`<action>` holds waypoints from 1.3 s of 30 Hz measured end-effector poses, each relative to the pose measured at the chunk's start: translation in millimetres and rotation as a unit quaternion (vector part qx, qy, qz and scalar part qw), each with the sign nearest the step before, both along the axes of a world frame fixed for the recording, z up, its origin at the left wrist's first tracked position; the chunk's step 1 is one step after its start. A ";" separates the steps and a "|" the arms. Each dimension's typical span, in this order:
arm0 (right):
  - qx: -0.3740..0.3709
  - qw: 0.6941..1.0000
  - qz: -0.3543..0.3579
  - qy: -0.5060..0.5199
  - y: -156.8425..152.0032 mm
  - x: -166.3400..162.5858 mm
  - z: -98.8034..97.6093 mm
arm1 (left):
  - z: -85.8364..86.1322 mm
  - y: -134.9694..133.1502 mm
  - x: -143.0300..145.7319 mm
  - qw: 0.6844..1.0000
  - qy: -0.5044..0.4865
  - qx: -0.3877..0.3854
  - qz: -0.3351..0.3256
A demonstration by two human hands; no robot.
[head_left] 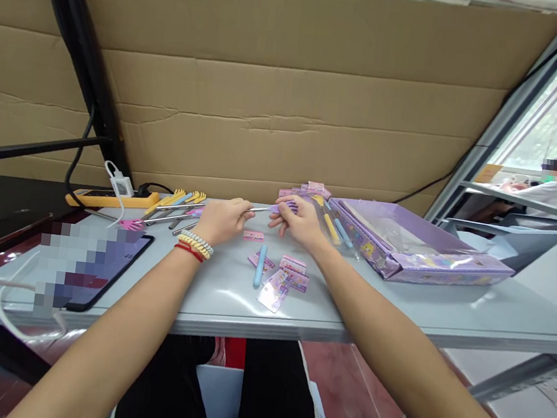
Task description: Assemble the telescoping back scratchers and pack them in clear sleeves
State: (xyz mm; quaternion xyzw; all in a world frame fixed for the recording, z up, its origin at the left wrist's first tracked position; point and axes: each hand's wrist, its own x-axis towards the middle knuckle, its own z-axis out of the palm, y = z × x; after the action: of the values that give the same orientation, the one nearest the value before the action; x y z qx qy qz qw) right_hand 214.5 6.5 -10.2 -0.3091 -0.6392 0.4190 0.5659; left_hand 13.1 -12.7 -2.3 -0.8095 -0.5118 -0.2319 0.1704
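Note:
My left hand (223, 219) is closed on the thin metal shaft of a small telescopic back scratcher (262, 209). My right hand (297, 222) pinches its purple claw-shaped head at the other end. Both hands hover just above the grey table (398, 303), close together. A light blue handle sleeve (260, 265) lies on the table below them. Beside it lie several small purple and pink printed cards (286, 278). Bracelets circle my left wrist.
More scratchers with yellow, blue and pink claws (172, 209) lie at the left, near a yellow power strip (113, 201) and a white charger. A tablet (95, 269) lies at the front left. An open purple box (405, 247) sits right. Cardboard wall behind. Another person sits far right.

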 end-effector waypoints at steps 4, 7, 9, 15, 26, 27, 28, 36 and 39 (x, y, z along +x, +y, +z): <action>-0.018 0.953 -0.239 0.186 18.7 70.1 22.8 | 1.1 13.6 -47.9 0.990 -0.060 0.044 0.116; -0.061 0.827 -0.446 0.336 22.7 130.8 32.0 | -1.0 20.5 -80.2 0.960 -0.153 0.101 0.211; -0.071 0.797 -0.483 0.355 21.0 153.6 32.9 | -4.6 23.4 -90.9 0.955 -0.176 0.108 0.214; -0.064 0.786 -0.492 0.369 24.3 150.9 28.9 | -7.8 27.1 -101.7 0.958 -0.172 0.058 0.221; -0.027 0.998 -0.051 0.024 0.2 10.5 3.4 | 2.9 -10.8 24.6 0.997 0.033 0.007 0.067; -0.018 0.999 -0.030 0.017 -4.3 0.7 1.4 | 1.6 -14.9 33.9 0.997 0.034 0.012 0.067; -0.012 1.000 -0.018 0.013 -7.7 -5.1 0.2 | 0.3 -17.6 39.3 0.997 0.036 0.015 0.063; -0.020 0.998 -0.023 0.056 0.0 12.2 2.1 | -1.0 -4.3 11.9 0.998 -0.034 -0.060 -0.008; -0.037 0.986 -0.043 0.155 1.6 15.3 6.1 | -6.5 -0.7 11.0 0.993 -0.054 -0.101 -0.031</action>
State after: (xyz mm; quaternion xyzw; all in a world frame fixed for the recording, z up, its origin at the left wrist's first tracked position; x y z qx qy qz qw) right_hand 229.8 8.1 -4.1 -0.2889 -0.5138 0.4605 0.6637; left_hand 24.1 -13.5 -8.8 -0.8243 -0.5156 -0.2278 0.0529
